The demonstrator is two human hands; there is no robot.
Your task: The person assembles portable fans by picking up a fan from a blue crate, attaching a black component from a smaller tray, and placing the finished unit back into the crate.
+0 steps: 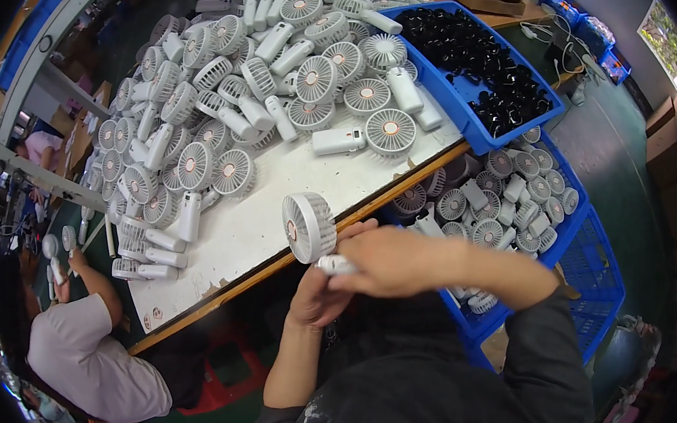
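A white handheld fan [310,227] is held up at the table's front edge, its round caged head tilted and facing left. Below its handle, my left hand [313,296] is closed around it, fingers partly hidden. My right hand [387,258] reaches across from the right, its fingers closed over the handle's end. Whether a small part sits in the right fingers cannot be made out. Beyond my hands, many more white handheld fans [316,81] lie heaped on the white tabletop [262,205].
A blue tray [473,143] of small black parts stands at the table's right end. Below it, a blue crate [574,232] holds more fans, with another blue crate [601,295] beside it. On the left, a co-worker [93,351] in a light shirt handles fans.
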